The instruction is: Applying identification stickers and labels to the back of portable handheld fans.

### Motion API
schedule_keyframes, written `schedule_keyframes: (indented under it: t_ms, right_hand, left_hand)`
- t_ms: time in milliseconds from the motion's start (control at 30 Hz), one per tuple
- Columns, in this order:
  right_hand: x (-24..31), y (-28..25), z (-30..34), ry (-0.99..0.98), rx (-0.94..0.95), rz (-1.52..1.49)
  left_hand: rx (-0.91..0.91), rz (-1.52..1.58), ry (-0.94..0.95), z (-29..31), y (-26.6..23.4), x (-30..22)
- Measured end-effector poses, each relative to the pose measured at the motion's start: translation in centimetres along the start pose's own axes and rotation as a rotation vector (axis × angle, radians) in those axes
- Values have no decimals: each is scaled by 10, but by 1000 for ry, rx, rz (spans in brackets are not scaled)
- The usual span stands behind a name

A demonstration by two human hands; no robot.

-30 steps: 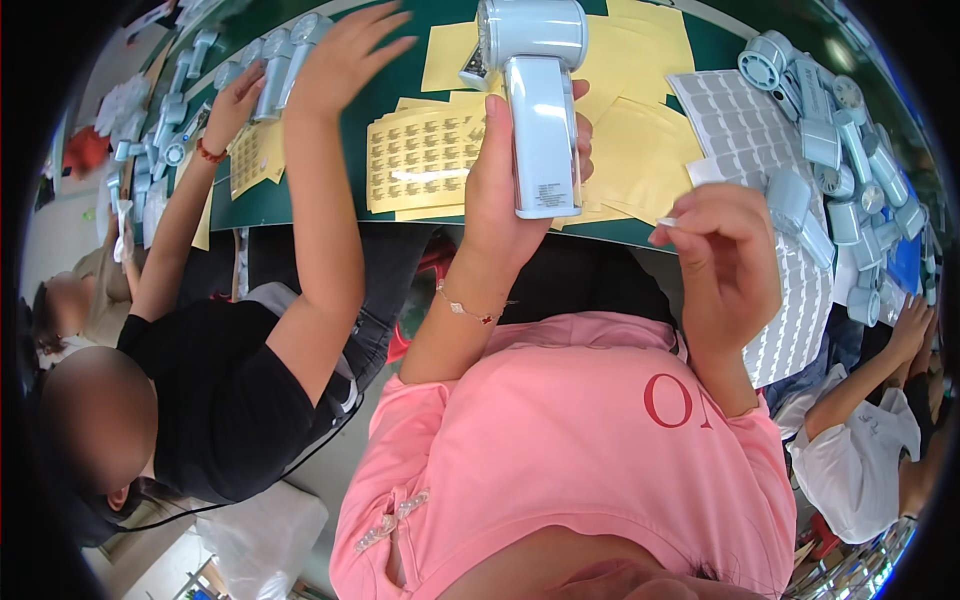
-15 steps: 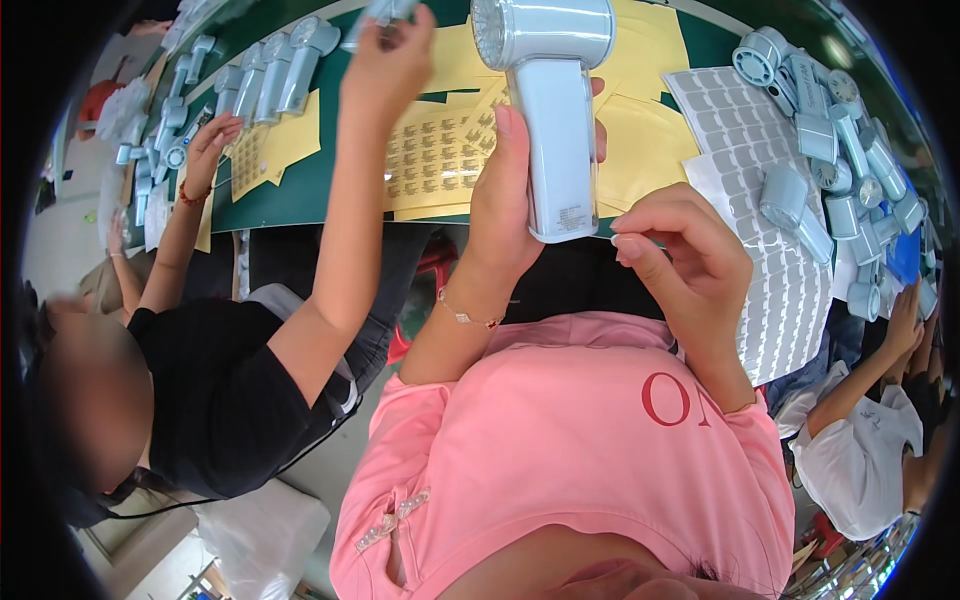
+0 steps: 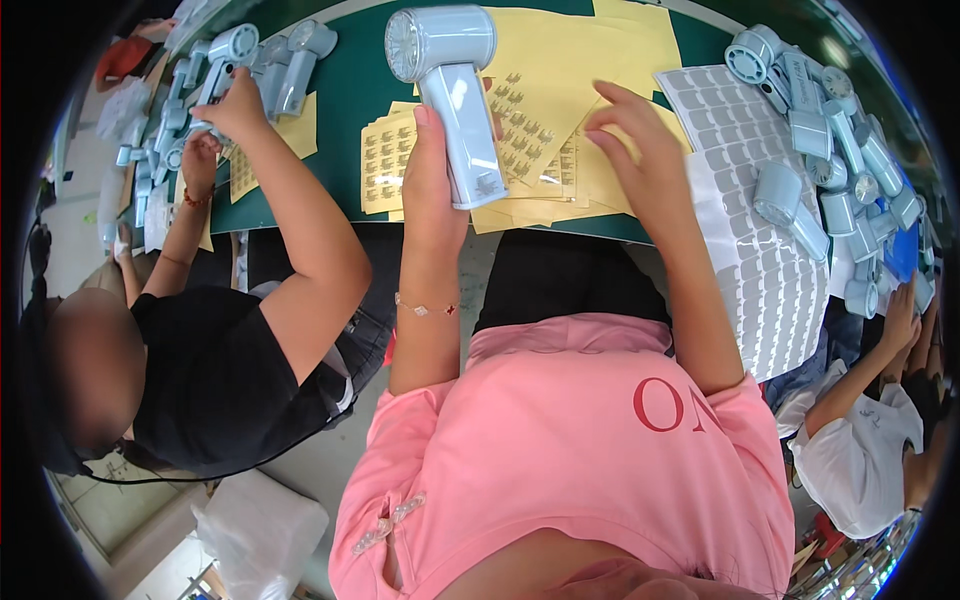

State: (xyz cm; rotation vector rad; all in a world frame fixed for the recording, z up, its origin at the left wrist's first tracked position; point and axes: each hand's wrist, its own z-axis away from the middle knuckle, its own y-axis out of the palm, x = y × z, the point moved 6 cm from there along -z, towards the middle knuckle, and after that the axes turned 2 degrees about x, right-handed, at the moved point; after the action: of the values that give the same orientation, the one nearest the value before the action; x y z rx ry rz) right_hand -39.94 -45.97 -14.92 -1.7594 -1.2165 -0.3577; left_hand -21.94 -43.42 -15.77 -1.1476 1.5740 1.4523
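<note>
Gripping a pale blue-grey plastic handheld fan (image 3: pixel 447 95) by its handle, the left hand (image 3: pixel 432 170) is holding it upright at the upper middle of the frame, its round grilled head above the fingers that are wrapping the handle. The right hand (image 3: pixel 640 150) is hovering just right of the fan with its fingers spread wide and holding nothing, over the yellow paper sticker sheets (image 3: pixel 560 90) that are lying on the dark green tabletop (image 3: pixel 340 130). Several of these rectangular yellow sheets are overlapping so that I cannot count them exactly; at least two are showing rows of small brownish labels. At the right of the frame one large white rectangular backing sheet of grey rounded-square pads (image 3: pixel 755 240) is hanging over the table edge, its pads sitting in even rows. Beyond it, at the upper right, a heap of similar blue-grey fan parts (image 3: pixel 830 130) is lying, too many and too tangled to count. At the upper left a co-worker in black is reaching a hand (image 3: pixel 238 100) to another cluster of the same fans (image 3: pixel 265 60), where at least two round heads are showing, beside one more yellow sheet (image 3: pixel 270 140). At the lower left a white plastic bag (image 3: pixel 260 535) is sitting on the floor.
</note>
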Motion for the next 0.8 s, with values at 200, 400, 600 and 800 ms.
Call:
schedule_keyframes:
  t_ms: [200,400,600,800]
  right_hand:
    - [-16,30,10,126,254,248]
    - [6,7,47,219,200,321]
    - [30,9,61,300,299,145]
    - [45,9,50,-55,300,158]
  left_hand:
    - [-135,-47,-230,3,-27,32]
    - [-51,18,-209,6,-23,31]
    - [-88,43,-263,-7,-24,49]
    - [-47,-79,-154,-19,-14,36]
